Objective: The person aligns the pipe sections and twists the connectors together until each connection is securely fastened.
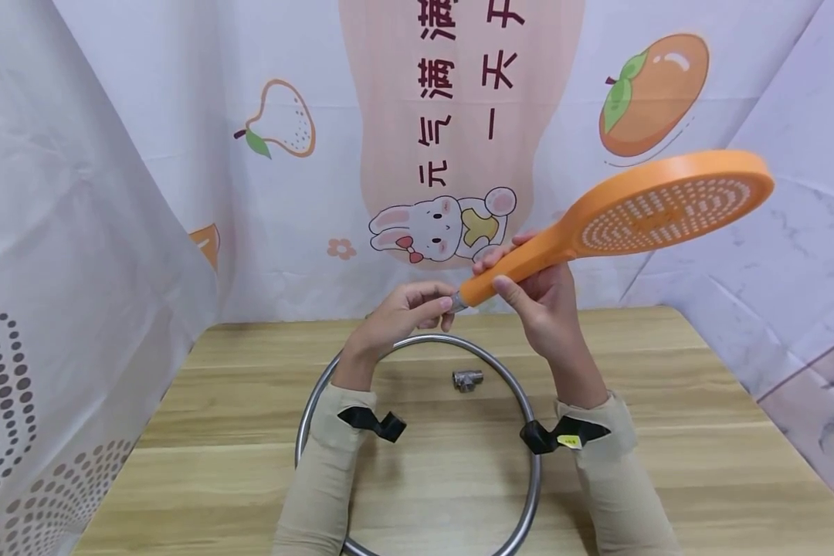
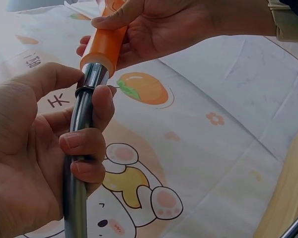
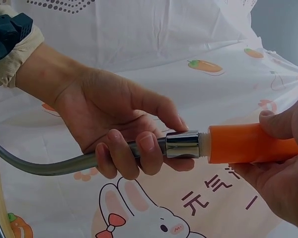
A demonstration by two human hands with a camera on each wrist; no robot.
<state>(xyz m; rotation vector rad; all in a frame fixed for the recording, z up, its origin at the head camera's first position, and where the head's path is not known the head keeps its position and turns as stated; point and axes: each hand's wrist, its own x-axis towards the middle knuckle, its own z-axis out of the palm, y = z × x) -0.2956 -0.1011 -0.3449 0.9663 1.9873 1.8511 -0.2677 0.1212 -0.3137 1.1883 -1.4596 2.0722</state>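
Right hand (image 1: 550, 313) grips the orange shower head (image 1: 618, 220) by its handle (image 1: 544, 251), clear of the tabletop (image 1: 667, 378); left hand (image 1: 399, 318) curls round the hose (image 3: 44, 168), pinching its chrome nut (image 3: 183, 144) at the handle's end. Likely trouble: crossed threads, if the broad head's weight tips the joint askew. Right wrist view shows pale threading (image 3: 204, 144) between nut and handle, indistinct from the head; only the head view shows spray face (image 1: 670, 216) and loose metal fitting (image 1: 467, 380).

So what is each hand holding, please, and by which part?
Right hand: orange, round-faced plastic shower head, by its handle. Left hand: silvery metal hose, by its connector end.
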